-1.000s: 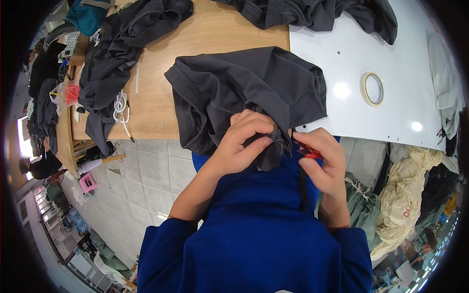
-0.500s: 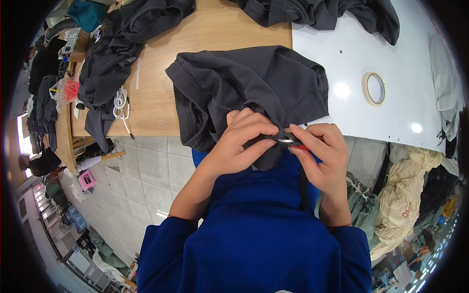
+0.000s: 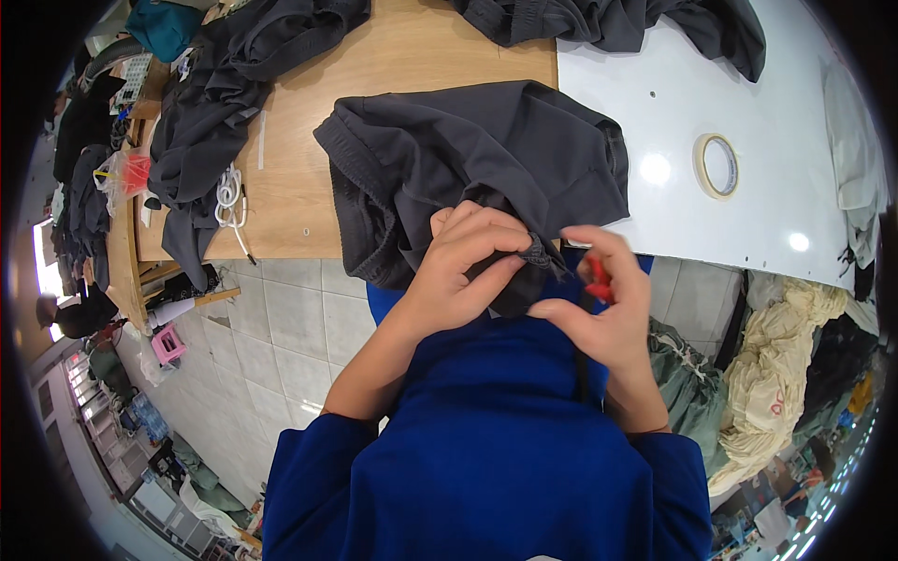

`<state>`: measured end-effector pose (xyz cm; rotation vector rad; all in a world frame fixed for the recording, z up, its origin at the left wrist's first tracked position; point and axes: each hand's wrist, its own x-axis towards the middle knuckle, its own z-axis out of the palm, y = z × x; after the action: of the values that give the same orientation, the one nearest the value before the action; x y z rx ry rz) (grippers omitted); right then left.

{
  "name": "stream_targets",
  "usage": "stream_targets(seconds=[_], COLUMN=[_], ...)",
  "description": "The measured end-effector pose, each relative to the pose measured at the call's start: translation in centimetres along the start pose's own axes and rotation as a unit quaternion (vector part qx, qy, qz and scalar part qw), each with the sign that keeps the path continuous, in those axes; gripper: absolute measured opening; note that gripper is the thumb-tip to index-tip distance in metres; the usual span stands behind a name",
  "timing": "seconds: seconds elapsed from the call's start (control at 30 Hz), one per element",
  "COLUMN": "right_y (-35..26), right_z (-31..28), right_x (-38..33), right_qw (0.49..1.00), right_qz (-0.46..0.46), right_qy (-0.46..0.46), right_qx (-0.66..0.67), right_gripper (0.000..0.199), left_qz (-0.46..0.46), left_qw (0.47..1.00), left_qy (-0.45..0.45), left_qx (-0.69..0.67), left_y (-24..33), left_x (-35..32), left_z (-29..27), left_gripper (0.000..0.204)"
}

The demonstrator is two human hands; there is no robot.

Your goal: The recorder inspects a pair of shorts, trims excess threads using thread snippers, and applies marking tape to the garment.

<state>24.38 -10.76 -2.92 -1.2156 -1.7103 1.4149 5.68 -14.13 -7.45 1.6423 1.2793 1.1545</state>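
Note:
A dark grey garment (image 3: 468,168) lies over the near edge of the wooden table (image 3: 412,56), one corner hanging toward me. My left hand (image 3: 468,266) pinches that hanging corner by its seam. My right hand (image 3: 599,313) sits just to the right of the pinched spot, fingers curled around a small red-handled tool (image 3: 599,276), likely a thread snipper. The tool's tip is close to the fabric edge; contact is hidden by my fingers.
More dark garments (image 3: 215,122) are piled at the table's left and along the far edge (image 3: 617,23). A roll of tape (image 3: 717,165) lies on the white tabletop (image 3: 748,103) to the right. White cord (image 3: 229,192) lies left. Cloth bags (image 3: 786,383) stand on the floor at right.
My right hand has drawn slightly back to the right from the fabric corner, showing the red tool again. My left hand keeps its pinch on the corner.

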Motion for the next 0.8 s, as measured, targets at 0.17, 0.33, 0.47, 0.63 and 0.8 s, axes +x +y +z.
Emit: stream_targets(seconds=[0.17, 0.33, 0.47, 0.63, 0.8], right_y=[2.4, 2.3, 2.1, 2.7, 2.4], right_z=[1.4, 0.8, 0.0, 1.1, -1.3], right_x=[-0.1, -0.5, -1.1, -1.9, -0.4], right_qw=[0.983, 0.92, 0.914, 0.958, 0.97], right_qz=[-0.151, -0.342, -0.382, -0.132, -0.196], right_qy=[0.09, 0.103, -0.019, 0.187, 0.089], right_qx=[-0.043, -0.163, -0.134, 0.171, -0.117], right_gripper=[0.028, 0.024, 0.032, 0.043, 0.033], left_qz=[0.02, 0.024, 0.018, 0.021, 0.022], left_qw=[0.999, 0.996, 0.993, 0.993, 0.992], left_qy=[0.022, 0.082, 0.12, 0.098, 0.103], left_qx=[0.028, 0.026, 0.0, -0.06, -0.071], left_y=[-0.2, -0.1, -0.7, -0.8, -0.9], left_x=[-0.1, 0.2, 0.1, -0.2, -0.5], left_z=[0.6, 0.9, 1.2, 0.9, 0.7], left_gripper=[0.018, 0.017, 0.017, 0.017, 0.018])
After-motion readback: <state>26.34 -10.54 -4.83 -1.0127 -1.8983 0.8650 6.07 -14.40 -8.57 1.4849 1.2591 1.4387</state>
